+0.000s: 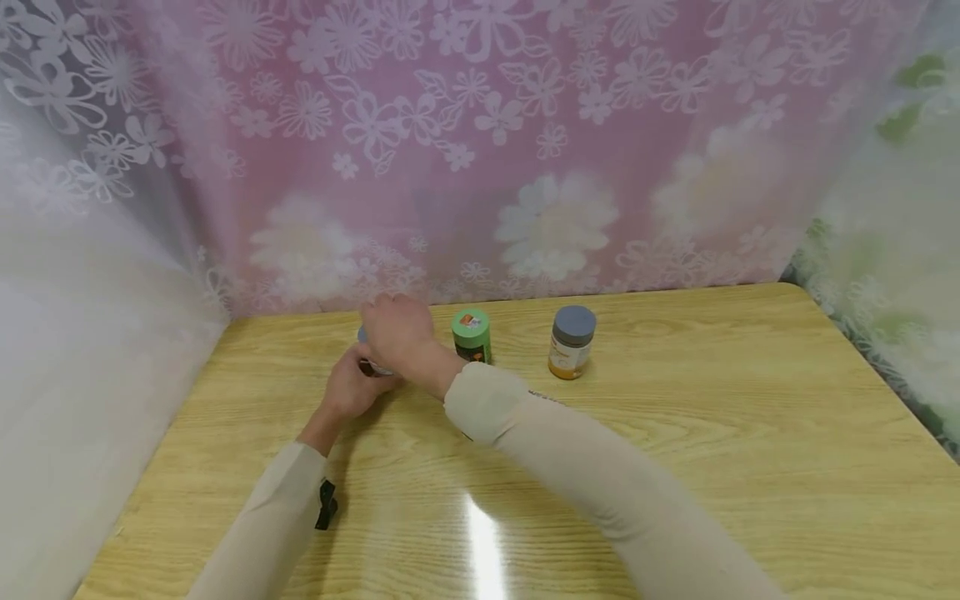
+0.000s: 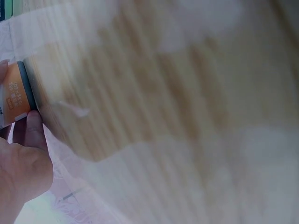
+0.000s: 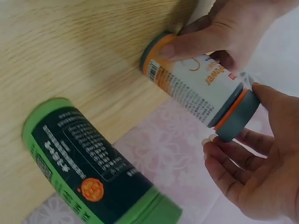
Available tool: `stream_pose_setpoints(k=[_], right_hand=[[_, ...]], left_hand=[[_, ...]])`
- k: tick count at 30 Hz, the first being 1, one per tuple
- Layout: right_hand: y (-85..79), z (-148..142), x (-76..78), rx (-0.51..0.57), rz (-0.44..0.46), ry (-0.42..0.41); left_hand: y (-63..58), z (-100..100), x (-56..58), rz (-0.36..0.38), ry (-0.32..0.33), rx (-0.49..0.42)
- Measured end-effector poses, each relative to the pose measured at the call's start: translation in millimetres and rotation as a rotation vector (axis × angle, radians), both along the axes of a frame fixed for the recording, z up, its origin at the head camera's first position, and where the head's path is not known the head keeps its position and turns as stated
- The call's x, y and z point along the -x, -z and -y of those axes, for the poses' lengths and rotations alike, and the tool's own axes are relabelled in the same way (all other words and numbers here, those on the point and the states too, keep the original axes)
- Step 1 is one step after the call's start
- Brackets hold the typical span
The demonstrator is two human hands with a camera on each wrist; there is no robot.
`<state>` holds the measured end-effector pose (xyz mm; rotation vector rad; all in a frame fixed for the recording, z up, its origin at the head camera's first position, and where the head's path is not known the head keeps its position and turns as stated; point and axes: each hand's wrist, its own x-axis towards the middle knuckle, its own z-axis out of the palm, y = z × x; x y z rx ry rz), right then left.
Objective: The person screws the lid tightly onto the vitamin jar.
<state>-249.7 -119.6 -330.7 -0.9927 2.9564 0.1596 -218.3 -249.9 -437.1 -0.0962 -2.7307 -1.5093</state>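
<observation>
At the table's back left, both hands are on a jar (image 3: 196, 86) with a grey-blue lid (image 3: 238, 115) and a white-and-orange label. Its lower body is gripped by my left hand (image 1: 352, 387), the thumb lying across the label in the right wrist view. My right hand (image 1: 399, 333) holds the lid from above, thumb on one side and fingertips on the other. An orange ring shows just under the lid. From the head view, the hands hide most of this jar. The left wrist view shows the orange label and dark base edge beside the left hand (image 2: 28, 163).
Close to the right of the hands stands a green-lidded jar (image 1: 472, 332) with a dark label. Farther right is another jar (image 1: 572, 343) with a grey-blue lid. The wood-grain table (image 1: 712, 433) meets a pink floral curtain (image 1: 465, 208) at its back edge.
</observation>
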Motion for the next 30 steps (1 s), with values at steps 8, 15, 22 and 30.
stream_pose_setpoints(k=[8, 15, 22, 30], right_hand=[[-7.8, -14.8, 13.5, 0.165, 0.174, -0.242], [-17.9, -18.9, 23.4, 0.128, 0.39, -0.411], [-13.9, -10.9, 14.5, 0.17, 0.308, -0.285], [-4.3, 6.8, -8.0, 0.102, 0.083, -0.028]], left_hand=[[0.5, 3.1, -2.7, 0.041, 0.003, 0.022], [-0.2, 2.1, -1.1, 0.058, 0.0, 0.04], [-0.1, 1.8, -1.0, 0.035, 0.011, 0.03], [2.0, 2.6, 0.2, -0.022, 0.008, 0.058]])
